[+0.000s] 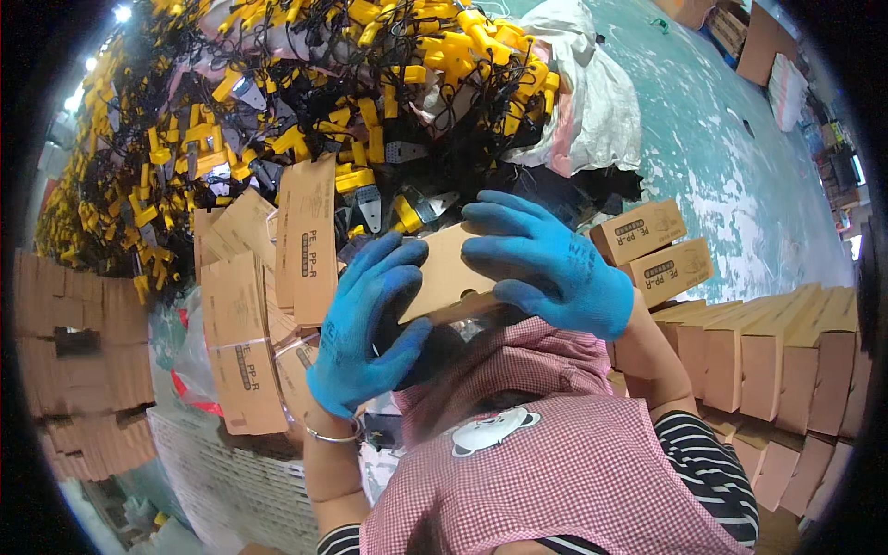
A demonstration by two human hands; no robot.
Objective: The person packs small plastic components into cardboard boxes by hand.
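A small brown cardboard box (448,270) is held in front of my apron, tilted, with a dark round hole in its near side. My right hand (553,266), in a blue glove, grips its right end with fingers across the top. At the left end, my left hand (365,319), also gloved in blue, curves around the corner, fingers above and thumb below. The box's inside is hidden. Flat folded cartons (242,342) stand bundled beside my left hand. Two closed boxes (638,231) lie stacked just beyond my right wrist.
A large heap of yellow-handled tools (361,176) with black cords and metal plates spreads ahead. A white woven sack (592,92) lies beside it. Rows of closed boxes (749,356) stand at right; piled flat cardboard (79,342) is at far left. Green worn floor (703,120) shows beyond.
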